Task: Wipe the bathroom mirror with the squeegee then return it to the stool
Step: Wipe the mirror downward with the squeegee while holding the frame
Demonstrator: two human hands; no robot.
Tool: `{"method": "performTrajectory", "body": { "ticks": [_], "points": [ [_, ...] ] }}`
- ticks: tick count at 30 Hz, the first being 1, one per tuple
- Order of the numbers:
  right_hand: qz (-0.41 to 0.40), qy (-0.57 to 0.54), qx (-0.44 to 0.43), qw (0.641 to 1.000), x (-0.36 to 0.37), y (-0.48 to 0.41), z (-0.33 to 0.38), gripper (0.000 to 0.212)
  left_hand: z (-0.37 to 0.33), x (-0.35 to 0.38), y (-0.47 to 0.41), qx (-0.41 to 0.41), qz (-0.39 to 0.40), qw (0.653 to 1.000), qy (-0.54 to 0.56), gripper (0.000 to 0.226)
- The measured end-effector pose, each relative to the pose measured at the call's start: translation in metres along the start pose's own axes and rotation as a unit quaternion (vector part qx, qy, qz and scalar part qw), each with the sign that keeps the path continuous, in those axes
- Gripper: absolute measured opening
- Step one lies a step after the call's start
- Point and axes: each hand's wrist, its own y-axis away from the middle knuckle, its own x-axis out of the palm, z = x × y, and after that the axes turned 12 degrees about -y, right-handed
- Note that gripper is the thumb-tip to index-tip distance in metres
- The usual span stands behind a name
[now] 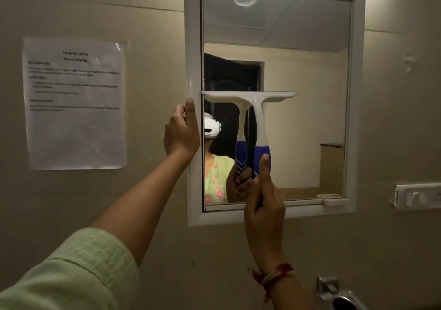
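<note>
A white squeegee [259, 109] with a blue lower handle stands upright against the bathroom mirror [303, 75]. Its blade lies level about halfway up the glass, on the left half. My right hand [263, 197] grips the blue handle from below, thumb stretched up along it. My left hand [182, 130] holds the left side of the mirror's white frame [192, 47], thumb on the front face and fingers curled round its outer edge. The glass reflects me and the squeegee. The stool is not in view.
A printed task sheet [75, 102] is taped to the beige wall left of the mirror. A white switch plate [417, 196] sits on the wall at the right. A metal fitting [338, 295] juts out at the bottom right. A small white tray [333, 201] rests on the frame's lower right corner.
</note>
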Motion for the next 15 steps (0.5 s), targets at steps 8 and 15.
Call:
{"method": "performTrajectory", "body": {
  "ticks": [8, 15],
  "points": [
    [0.012, -0.004, 0.001, 1.0, -0.012, 0.038, -0.013, 0.05, 0.001, 0.001, -0.001, -0.01, 0.002, 1.0, -0.008, 0.042],
    [0.016, 0.011, 0.024, 1.0, -0.019, 0.076, -0.023, 0.045, 0.001, 0.003, -0.003, -0.019, -0.002, 1.0, -0.003, 0.042]
  ]
}}
